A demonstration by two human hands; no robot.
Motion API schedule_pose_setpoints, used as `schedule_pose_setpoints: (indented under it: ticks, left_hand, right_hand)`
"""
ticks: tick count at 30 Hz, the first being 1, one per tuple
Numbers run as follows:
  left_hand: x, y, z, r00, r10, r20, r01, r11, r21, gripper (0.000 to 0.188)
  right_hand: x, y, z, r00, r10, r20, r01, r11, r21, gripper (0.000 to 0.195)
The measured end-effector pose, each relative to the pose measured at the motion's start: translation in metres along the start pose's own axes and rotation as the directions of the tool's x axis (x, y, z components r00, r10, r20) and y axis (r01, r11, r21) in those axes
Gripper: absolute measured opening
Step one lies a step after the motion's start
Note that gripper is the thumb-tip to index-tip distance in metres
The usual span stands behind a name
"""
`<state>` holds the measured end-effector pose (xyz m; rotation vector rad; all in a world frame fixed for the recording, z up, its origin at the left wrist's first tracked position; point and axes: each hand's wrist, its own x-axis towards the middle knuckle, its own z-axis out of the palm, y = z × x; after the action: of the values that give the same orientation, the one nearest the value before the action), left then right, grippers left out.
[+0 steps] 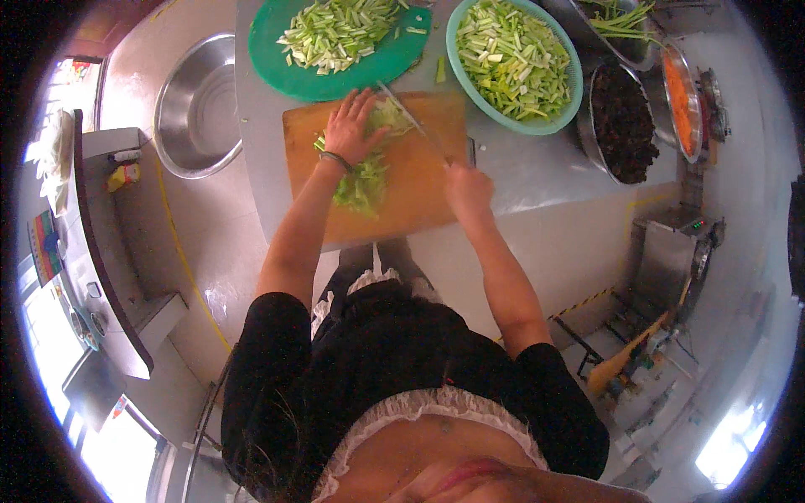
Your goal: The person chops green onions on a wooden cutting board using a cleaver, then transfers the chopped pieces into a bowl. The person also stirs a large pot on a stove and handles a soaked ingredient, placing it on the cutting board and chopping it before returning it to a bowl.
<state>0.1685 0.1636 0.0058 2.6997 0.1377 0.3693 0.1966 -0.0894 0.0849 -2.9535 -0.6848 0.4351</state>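
My left hand lies palm down across a bunch of celery on a wooden cutting board, pressing it down. What is under the palm is hidden. In my right hand is the handle of a kitchen knife. Its blade slants up and left across the board, with the tip near the green board's edge. Cut celery pieces lie between my left fingers and the blade. Behind, a round green cutting board carries a heap of sliced celery.
A mint-green plastic basket of cut celery stands on the metal table. To its right are metal bowls with dark pieces, orange shreds and green stalks. A large steel basin sits left of the table.
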Motion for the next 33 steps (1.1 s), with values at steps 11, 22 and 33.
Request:
schedule_pose_setpoints:
  ticks: [11,22,33]
  left_hand:
    - [-0.063,0.029,-0.068,0.998,-0.062,-0.003,0.062,0.997,-0.046,0.074]
    - [-0.111,0.04,-0.015,0.83,-0.466,-0.306,0.393,0.878,-0.272,0.082]
    - [-0.107,0.064,-0.012,0.781,-0.536,-0.319,0.43,0.833,-0.347,0.081]
  right_hand:
    - [-0.06,0.018,0.028,1.0,0.007,-0.01,-0.004,0.953,0.304,0.032]
    - [-0.1,0.027,0.088,0.752,0.192,0.63,-0.627,-0.082,0.774,0.03]
    - [-0.095,-0.067,0.147,0.833,-0.061,0.55,-0.539,0.137,0.831,0.029]
